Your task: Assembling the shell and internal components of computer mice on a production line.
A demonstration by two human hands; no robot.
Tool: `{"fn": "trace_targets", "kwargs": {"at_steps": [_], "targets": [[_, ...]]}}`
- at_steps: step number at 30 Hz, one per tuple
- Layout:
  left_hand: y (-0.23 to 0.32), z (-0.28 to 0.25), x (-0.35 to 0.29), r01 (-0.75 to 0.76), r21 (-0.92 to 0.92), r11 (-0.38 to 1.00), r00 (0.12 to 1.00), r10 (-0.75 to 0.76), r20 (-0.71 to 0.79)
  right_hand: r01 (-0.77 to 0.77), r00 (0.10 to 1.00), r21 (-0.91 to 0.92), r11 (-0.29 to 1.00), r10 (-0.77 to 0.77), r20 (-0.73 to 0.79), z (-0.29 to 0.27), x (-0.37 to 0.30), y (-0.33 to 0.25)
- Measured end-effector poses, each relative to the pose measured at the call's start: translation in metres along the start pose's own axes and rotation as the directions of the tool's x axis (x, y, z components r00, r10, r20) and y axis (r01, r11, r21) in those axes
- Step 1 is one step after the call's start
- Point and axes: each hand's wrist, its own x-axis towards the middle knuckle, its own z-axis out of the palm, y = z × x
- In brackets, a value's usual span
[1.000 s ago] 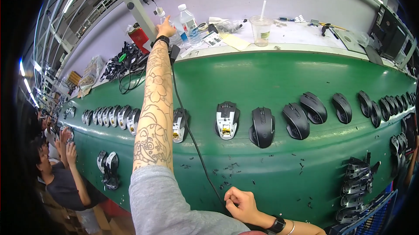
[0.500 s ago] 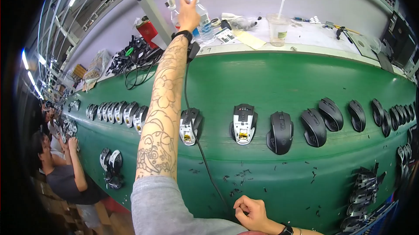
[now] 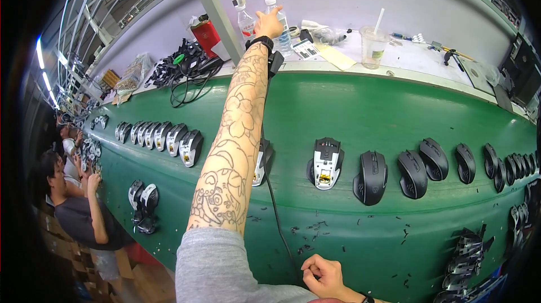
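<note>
My left hand (image 3: 269, 23) is stretched far out to the back shelf, thumb and forefinger apart, right at a clear water bottle (image 3: 283, 31) with a white cap. Whether the fingers touch it is hard to see; some are hidden. A second clear bottle (image 3: 245, 23) stands just left of the hand. My right hand (image 3: 323, 276) rests at the front edge of the green work surface (image 3: 360, 246), its fingers curled with nothing visible in them. Ahead of it lies an opened computer mouse (image 3: 327, 165) with its white inside showing. My left forearm partly covers another opened mouse (image 3: 260, 163).
Black mice (image 3: 371, 178) line the right side; opened mice (image 3: 191, 148) line the left. A black cable (image 3: 276, 213) runs down the surface among small black scraps (image 3: 307, 230). A plastic cup (image 3: 372, 49) with a straw stands on the shelf. A co-worker (image 3: 84, 207) sits at far left.
My left hand has moved slightly right and down against the bottles, its forefinger now across the capped water bottle. The view has shifted a little. My right hand stays curled in place.
</note>
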Motion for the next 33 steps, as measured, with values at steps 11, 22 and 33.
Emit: {"fn": "trace_targets", "kwargs": {"at_steps": [11, 22, 33], "targets": [[-0.005, 0.011, 0.004, -0.127, 0.024, 0.992, 0.992, 0.127, -0.013, -0.008, 1.0, -0.026, 1.0, 0.008, 0.008, 0.002, 0.0, -0.004], [-0.003, 0.025, -0.002, -0.324, -0.329, 0.887, 0.893, 0.173, -0.415, 0.022, 1.0, -0.091, 0.996, -0.022, 0.002, 0.001, 0.002, -0.004], [-0.005, -0.047, -0.036, -0.245, -0.434, 0.867, 0.964, 0.169, -0.205, 0.054, 0.998, -0.15, 0.987, -0.047, 0.049, -0.003, 0.001, 0.001]]}}
